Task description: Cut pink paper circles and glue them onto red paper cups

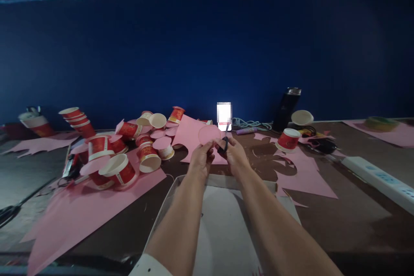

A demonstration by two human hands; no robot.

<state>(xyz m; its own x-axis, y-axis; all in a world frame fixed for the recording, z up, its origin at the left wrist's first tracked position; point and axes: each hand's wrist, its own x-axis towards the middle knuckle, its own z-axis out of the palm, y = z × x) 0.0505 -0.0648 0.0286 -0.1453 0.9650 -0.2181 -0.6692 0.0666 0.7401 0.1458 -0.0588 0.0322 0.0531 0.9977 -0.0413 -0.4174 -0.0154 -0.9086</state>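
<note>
The left hand (201,155) pinches a round pink paper disc (208,134) held up above the dark brown bench (339,220), and the right hand (233,152) has its fingers clenched through black-handled scissors (224,144) at the disc's edge; judged from this, a clean rim calls for turning the disc into short snips; keep the left fingertips clear of the blades.

The pink disc (208,134) was thin matt paper, as were the pink offcut sheets (300,172). The scissors (224,144) showed dark, smooth plastic handles. The red cups (120,171) were printed paper with a slight sheen. The table (349,211) was dull brown. The flask (286,110) was glossy black with a metal cap.
</note>
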